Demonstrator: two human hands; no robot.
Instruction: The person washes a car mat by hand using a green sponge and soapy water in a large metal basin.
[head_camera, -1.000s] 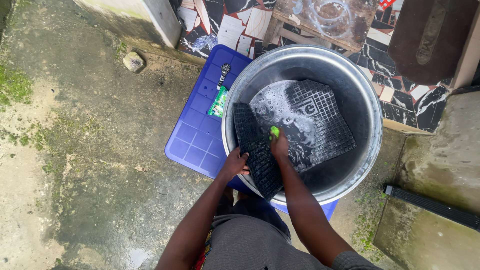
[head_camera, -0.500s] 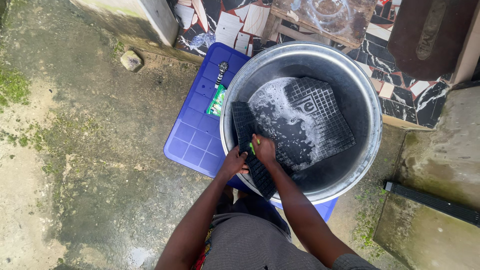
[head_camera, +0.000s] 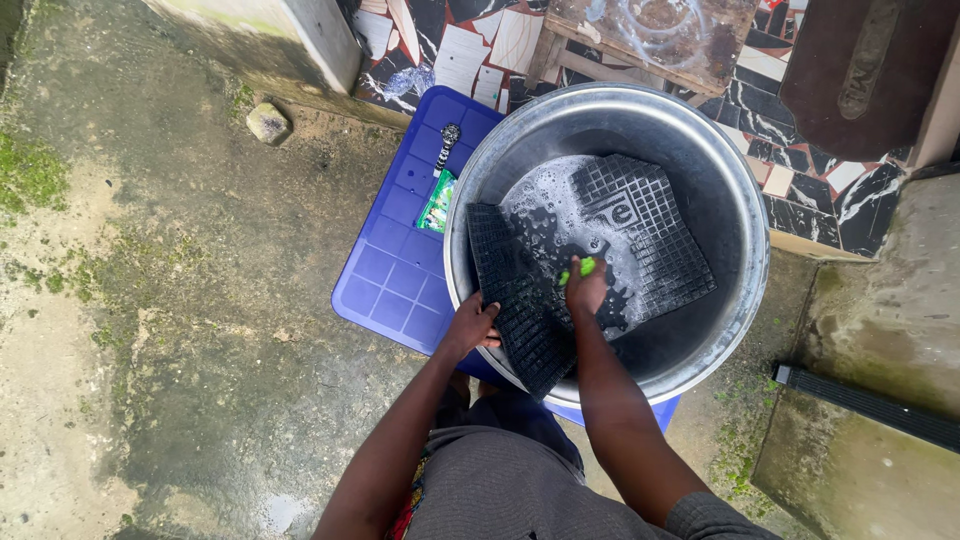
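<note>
A large metal basin (head_camera: 745, 215) holds soapy water and a black gridded rubber mat (head_camera: 655, 235), bent so one side leans over the basin's near rim. My left hand (head_camera: 472, 324) grips the mat's lower left edge at the rim. A small green scrubber (head_camera: 578, 267) is closed in my right hand (head_camera: 587, 288), pressed on the wet mat near its fold. Foam covers the mat's middle.
The basin sits on a blue plastic crate lid (head_camera: 400, 260) that carries a green sachet (head_camera: 437, 203) and a wristwatch (head_camera: 448, 140). A stone (head_camera: 267, 122) lies on the wet concrete at left. A wooden stool (head_camera: 650, 35) and tiled floor are behind; another black mat (head_camera: 865, 405) lies right.
My right hand slid the green scrubber down-left along the mat and has now come back up toward its middle. My left hand has kept its hold on the mat's edge.
</note>
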